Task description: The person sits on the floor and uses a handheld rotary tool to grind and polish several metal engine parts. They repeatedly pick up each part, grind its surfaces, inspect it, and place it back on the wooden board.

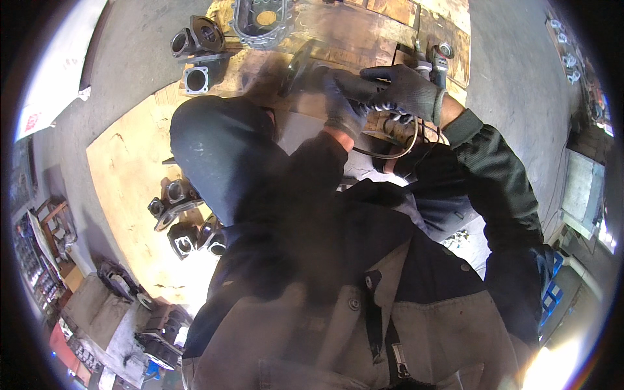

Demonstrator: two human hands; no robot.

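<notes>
Both gloved hands meet over a wooden board (pixel 130 169) on the floor. The right hand (pixel 404 91) is curled tight around a metal part (pixel 390 123) with a thin wire ring (pixel 406 146) hanging below. The left hand (pixel 344 104) is closed on the same part, beside a dark round disc (pixel 296 68).

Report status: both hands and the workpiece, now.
Left hand gloved, gripping a dark metal part. Right hand gloved, closed on coiled hose. Angle grinder beside right hand.
</notes>
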